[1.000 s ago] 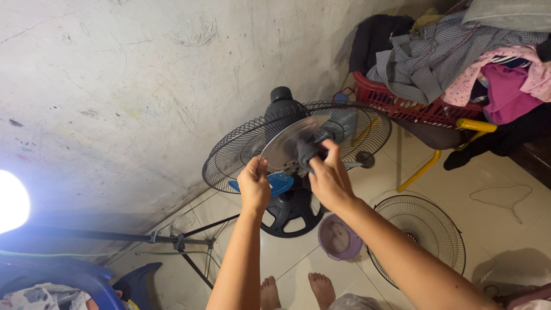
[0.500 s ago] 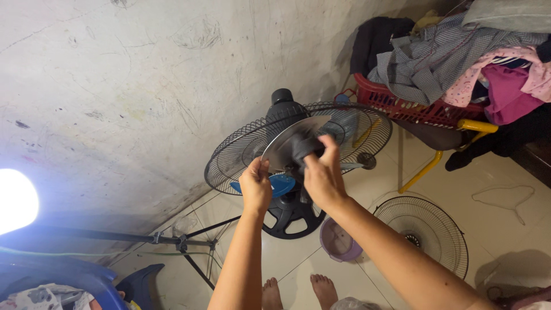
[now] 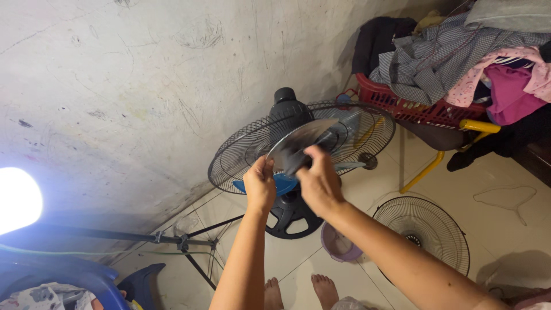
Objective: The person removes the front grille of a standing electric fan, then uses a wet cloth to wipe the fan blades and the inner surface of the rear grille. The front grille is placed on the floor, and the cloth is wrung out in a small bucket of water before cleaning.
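A standing fan with its front guard off faces up; its black rear wire guard [image 3: 241, 149] and dark motor housing [image 3: 285, 109] are in the middle of the view. My left hand [image 3: 260, 185] pinches the near edge of a translucent grey fan blade [image 3: 304, 136]. Pressed onto that blade is a dark cloth [image 3: 294, 162], gripped by my right hand [image 3: 319, 185]. A blue piece [image 3: 281, 182] shows just under the blade between my hands.
The detached front guard [image 3: 427, 229] lies on the tiled floor at right, beside a purple bowl [image 3: 338, 244]. A red basket [image 3: 413, 106] heaped with clothes sits on a yellow-legged chair. A bright lamp [image 3: 17, 201] on a tripod stands left. The fan's round base [image 3: 293, 215] is near my feet.
My right hand has slid the dark cloth down the blade toward me and my left hand. My left hand keeps its hold on the blade's edge.
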